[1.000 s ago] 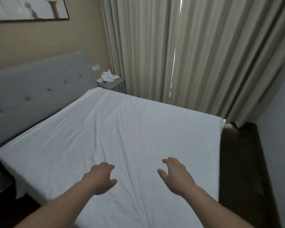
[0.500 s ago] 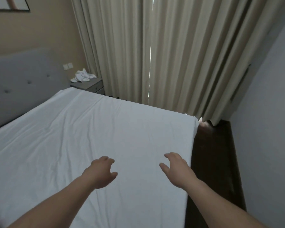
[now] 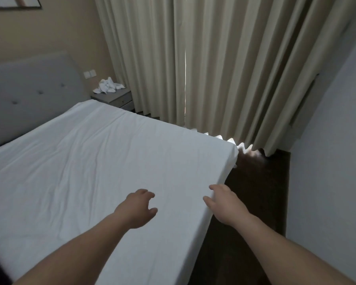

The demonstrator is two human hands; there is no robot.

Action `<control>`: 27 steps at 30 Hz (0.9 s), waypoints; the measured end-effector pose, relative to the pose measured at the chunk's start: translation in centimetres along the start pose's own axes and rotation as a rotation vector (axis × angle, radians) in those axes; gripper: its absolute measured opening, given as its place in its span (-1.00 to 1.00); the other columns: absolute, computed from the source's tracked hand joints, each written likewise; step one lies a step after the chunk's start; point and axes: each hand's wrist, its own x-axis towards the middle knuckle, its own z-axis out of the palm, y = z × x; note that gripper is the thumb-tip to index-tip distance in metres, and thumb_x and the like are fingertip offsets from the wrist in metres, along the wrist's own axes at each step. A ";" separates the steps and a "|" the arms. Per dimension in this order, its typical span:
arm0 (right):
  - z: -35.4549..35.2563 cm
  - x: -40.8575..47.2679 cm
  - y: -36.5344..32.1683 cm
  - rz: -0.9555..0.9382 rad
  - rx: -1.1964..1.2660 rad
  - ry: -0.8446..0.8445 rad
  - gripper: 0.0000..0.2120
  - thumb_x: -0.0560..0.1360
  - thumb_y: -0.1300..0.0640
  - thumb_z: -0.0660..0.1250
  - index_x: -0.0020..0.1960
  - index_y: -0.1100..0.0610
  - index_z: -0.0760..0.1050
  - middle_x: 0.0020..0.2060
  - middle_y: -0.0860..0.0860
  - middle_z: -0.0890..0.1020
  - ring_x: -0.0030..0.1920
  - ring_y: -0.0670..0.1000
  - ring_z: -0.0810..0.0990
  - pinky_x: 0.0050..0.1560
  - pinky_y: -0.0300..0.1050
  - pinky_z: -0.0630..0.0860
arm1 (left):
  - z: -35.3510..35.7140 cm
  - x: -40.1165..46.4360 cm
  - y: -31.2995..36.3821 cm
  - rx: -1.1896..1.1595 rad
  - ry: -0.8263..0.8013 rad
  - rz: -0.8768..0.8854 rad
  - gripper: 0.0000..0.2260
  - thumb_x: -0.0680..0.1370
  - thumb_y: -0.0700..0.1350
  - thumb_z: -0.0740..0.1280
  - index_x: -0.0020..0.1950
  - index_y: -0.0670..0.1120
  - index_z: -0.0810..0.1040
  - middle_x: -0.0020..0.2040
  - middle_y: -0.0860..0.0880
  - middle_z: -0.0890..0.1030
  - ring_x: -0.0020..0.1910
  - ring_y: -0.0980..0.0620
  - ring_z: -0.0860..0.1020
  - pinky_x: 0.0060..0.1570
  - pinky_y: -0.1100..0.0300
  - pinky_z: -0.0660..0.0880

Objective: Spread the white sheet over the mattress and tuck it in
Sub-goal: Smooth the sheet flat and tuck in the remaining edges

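The white sheet [image 3: 95,161] covers the mattress across frame centre-left; its side edge runs diagonally, lower centre to right. My right hand [image 3: 226,204] sits at that edge (nearer), left hand [image 3: 138,208] inboard; each grip loosely apart, empty

White sheet [image 3: 103,161] spread flat, left hand [image 3: 137,208] above it, right hand [image 3: 224,204] at its edge

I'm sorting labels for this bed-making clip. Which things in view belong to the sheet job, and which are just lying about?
Part of the job:
white sheet, spread over the mattress
left hand, above the sheet
right hand, at the sheet's edge

Just lying about:
crumpled white cloth on the grey nightstand
curtains
grey headboard
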 end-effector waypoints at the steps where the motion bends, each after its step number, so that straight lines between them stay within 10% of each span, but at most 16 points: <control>1: -0.3 0.3 0.7 0.002 -0.008 -0.011 -0.43 0.65 -0.19 0.20 0.59 0.01 0.25 0.56 0.00 0.29 0.47 0.12 0.38 0.39 0.10 0.44 | 0.2 0.1 0.8 -0.007 -0.012 -0.007 -0.44 0.61 0.19 0.26 0.59 0.08 0.28 0.60 0.06 0.23 0.52 -0.07 0.30 0.40 -0.01 0.39; 27: -3.7 35.7 0.7 -0.242 -0.326 -0.374 -0.50 0.65 -0.21 0.14 0.50 0.01 0.39 0.44 -0.04 0.47 0.31 -0.01 0.53 0.28 -0.06 0.49 | -0.4 23.1 0.1 -0.270 -0.097 -0.415 -0.43 0.61 0.21 0.26 0.59 0.06 0.29 0.58 0.06 0.27 0.49 -0.04 0.35 0.40 0.01 0.39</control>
